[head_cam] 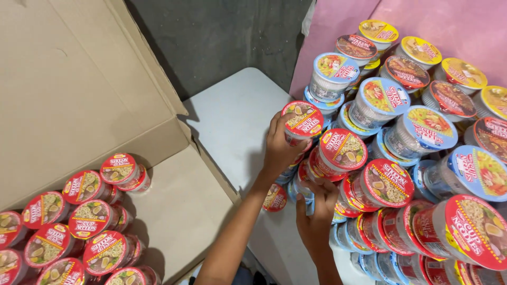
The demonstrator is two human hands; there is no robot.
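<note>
Large brown corrugated cardboard box (79, 89) at left, flaps up, its floor partly filled at the near left corner with red-lidded instant noodle cups lying on their sides (79, 232). Pale grey worktop (232, 121) in the middle, running back to a dark wall. Pink sheet (338, 31) behind the right side. Tall heap of round plastic noodle cups (422, 158) on the right, tipped on their sides with lids facing out: yellow and brown lids at the back, blue lids in the middle, red lids along the front and bottom.

Left hand (277, 150) curled around a single red-lidded noodle cup (302, 122) at the left edge of the heap, fingers wrapped over its wall, lid facing up toward the camera. Right hand (316, 211) lower down, fingers closed on a red-lidded cup at the heap's base (306, 184), mostly hidden by the hand. One small red-lidded cup (274, 198) on the worktop just beside the left forearm.

Risk as judged from this: heap loosely stacked with nothing bracing it, so pulling a low cup out could likely send upper cups rolling onto the worktop or off its near edge; thin foil lids could dent or tear under a tight squeeze
</note>
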